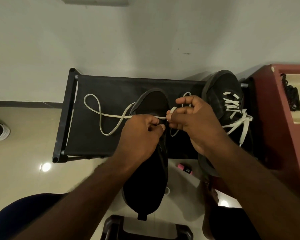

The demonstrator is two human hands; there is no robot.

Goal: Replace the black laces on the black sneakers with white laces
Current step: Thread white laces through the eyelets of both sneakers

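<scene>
White lace (111, 115) is pinched by the fingers (157, 121) of the left hand (139, 135) and looped around the right hand (194, 118) fingers, over the near sneaker (152, 104) on the black rack (97, 87). Threading looks barely started; next the tip needs feeding through an eyelet. The far sneaker (222, 90) already wears white.

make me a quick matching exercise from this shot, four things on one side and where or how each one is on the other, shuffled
Things
1. black sneaker on the right
2. black sneaker in the middle
3. pink marker
4. tangled black laces

States
A. lying on the floor tiles
B. in the red box's tray
C. already laced in white
D. being threaded by both hands with a white lace

Pairs: 1-C, 2-D, 3-A, 4-B
</scene>
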